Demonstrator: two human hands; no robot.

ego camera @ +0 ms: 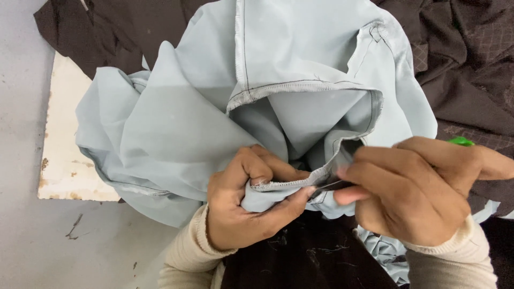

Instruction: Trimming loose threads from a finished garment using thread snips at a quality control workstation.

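- The left hand [241, 206] is closed tight on a fold of the pale blue cloth [214, 118]. The thumb and fingers pinch a stitched edge [292, 184] of it.
- The right hand [415, 190] is curled almost shut. Its fingertips meet the same edge, just beside the left thumb. A small green thing [460, 141] pokes out behind the knuckles. It may be a little tool, but most of it is hidden.
- The pale blue cloth is bunched up in front of the person, over the near edge of the bench [21, 160]. It spreads up toward the far side.
- Dark thread runs along the seams, so the sewing looks done. I think the hands are cleaning up or checking this edge. How much is left I cannot tell.
- Dark brown cloth [471, 69] lies along the far and right sides of the bench.
- A worn white board [64, 144] lies near the left edge, partly under the blue cloth.
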